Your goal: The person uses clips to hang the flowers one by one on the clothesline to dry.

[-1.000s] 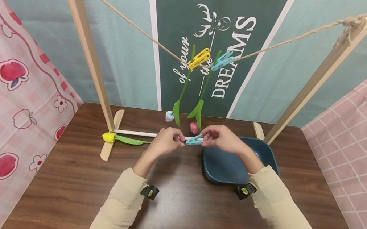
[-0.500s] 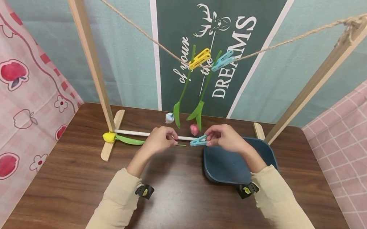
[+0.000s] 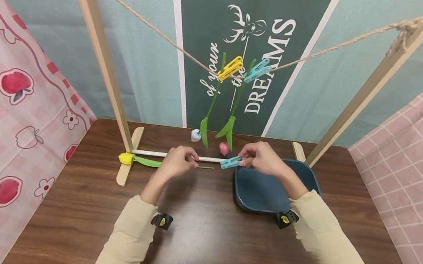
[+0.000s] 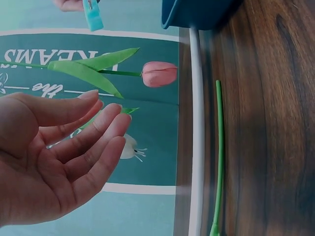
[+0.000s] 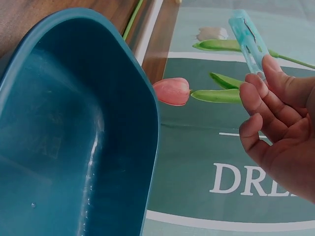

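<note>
My right hand (image 3: 263,158) pinches a light blue clothespin (image 3: 230,162) by one end, near the left edge of the blue bin. In the right wrist view the clothespin (image 5: 250,42) points up from thumb and fingertips. My left hand (image 3: 176,162) is loosely bent with nothing in it, over a yellow tulip (image 3: 126,158) lying on the table. The tulip's green stem (image 4: 219,147) lies below that hand in the left wrist view. A pink tulip (image 4: 160,74) and a white one (image 3: 195,135) hang head down behind the hands.
A rope (image 3: 149,25) spans two wooden posts (image 3: 102,57). A yellow clothespin (image 3: 231,68) and a blue clothespin (image 3: 257,70) clip the hanging stems to it. A white rod (image 3: 149,153) runs between the post feet. The dark blue bin (image 3: 259,190) stands at right.
My left hand has come away from the clothespin and moved left, uncovering the end of the tulip stem. The right hand keeps the clothespin and has shifted slightly right.
</note>
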Demonstrator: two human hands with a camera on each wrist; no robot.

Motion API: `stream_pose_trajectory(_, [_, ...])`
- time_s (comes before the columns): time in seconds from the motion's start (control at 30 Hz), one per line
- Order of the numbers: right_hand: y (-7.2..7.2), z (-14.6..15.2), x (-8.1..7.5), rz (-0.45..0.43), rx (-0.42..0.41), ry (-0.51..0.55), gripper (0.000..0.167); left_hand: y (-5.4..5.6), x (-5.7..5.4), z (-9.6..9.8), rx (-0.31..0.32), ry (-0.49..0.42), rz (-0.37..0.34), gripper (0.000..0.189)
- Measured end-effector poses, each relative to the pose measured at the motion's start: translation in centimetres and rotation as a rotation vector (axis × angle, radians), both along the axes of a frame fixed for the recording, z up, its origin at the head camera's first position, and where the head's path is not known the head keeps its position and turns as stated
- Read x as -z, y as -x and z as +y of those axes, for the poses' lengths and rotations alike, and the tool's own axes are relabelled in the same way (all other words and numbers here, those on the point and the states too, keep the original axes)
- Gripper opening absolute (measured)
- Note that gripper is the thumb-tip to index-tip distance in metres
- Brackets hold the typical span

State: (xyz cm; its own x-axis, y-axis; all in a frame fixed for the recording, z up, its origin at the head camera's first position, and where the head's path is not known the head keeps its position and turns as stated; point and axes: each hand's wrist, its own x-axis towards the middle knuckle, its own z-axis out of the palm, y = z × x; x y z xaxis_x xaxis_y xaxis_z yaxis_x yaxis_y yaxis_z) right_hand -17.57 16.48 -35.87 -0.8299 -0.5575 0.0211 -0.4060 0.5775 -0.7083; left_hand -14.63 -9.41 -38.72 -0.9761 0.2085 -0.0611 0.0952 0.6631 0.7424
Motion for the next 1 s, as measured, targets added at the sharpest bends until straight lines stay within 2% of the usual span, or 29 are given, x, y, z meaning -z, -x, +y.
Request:
stream_pose_trajectory(0.43, [0.1, 0.3, 0.0, 0.018, 0.017, 0.015, 0.006, 0.2, 0.8, -1.6, -0.001, -0.019, 0.016, 0.007])
stream_pose_trajectory(0.77, [0.1, 0.4, 0.2, -0.001, 0.012, 0.023, 0.008, 0.4, 1.5, -2.3, -0.048, -0.023, 0.017, 0.004])
stream_pose_trajectory(1.0, [0.1, 0.5, 0.0, -0.005, -0.001, 0.013, 0.006, 1.1, 2.2, -3.0, -0.069, 0.016, 0.038, 0.005])
